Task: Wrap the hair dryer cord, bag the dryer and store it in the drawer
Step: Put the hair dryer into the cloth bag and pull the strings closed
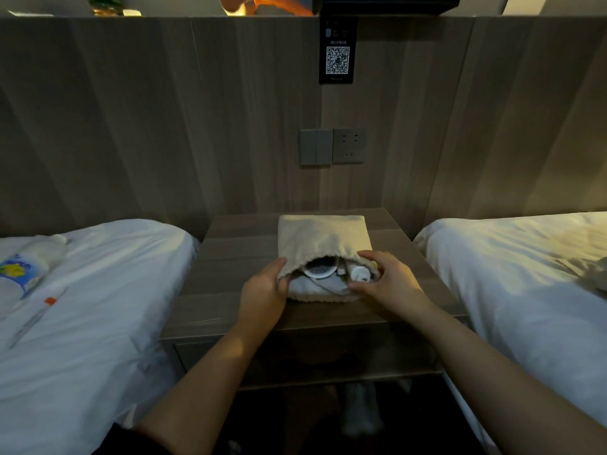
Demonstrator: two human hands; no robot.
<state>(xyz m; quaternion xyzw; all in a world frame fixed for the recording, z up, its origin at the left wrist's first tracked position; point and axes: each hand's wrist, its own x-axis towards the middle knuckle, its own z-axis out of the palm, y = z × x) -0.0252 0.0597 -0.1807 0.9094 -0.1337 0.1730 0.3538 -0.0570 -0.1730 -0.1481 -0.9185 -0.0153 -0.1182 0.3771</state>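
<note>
Grip, left hand: left hand (262,289) pinches the left edge of the bag's mouth, fingers curled into the cloth at lower centre of the frame, grasping the fabric.
Grip, right hand: right hand (382,279) cups the right side of the mouth, fingers bent over the rim and the white cord end; whether it truly clamps the cloth or only presses on it, I cannot tell from this angle.
Head view, task's thing: hair dryer (320,267) lies inside the beige drawstring bag (323,238), its round grilled end showing at the opening toward the bottom of the frame; the rest is hidden under cloth.
Head view, cord: a pale bundle (359,274) sits just right of the grille inside the mouth, probably the wrapped cord and plug.
Head view, support: bag rests flat on the nightstand (230,257) at centre frame, mouth facing the person.
Why held so: both hands flank the opening, likely to keep it spread while the dryer settles in, or to gather it shut.
Step judged: bagging is nearly done; closing the mouth and the drawer remain.
Drawer: the front (295,359) below the tabletop looks closed, though it is dim there.
Counts: two hands, one bag, one dryer, two beds (98,290), one water bottle (29,264) at left, one wall socket (348,145), one switch plate (315,147).
</note>
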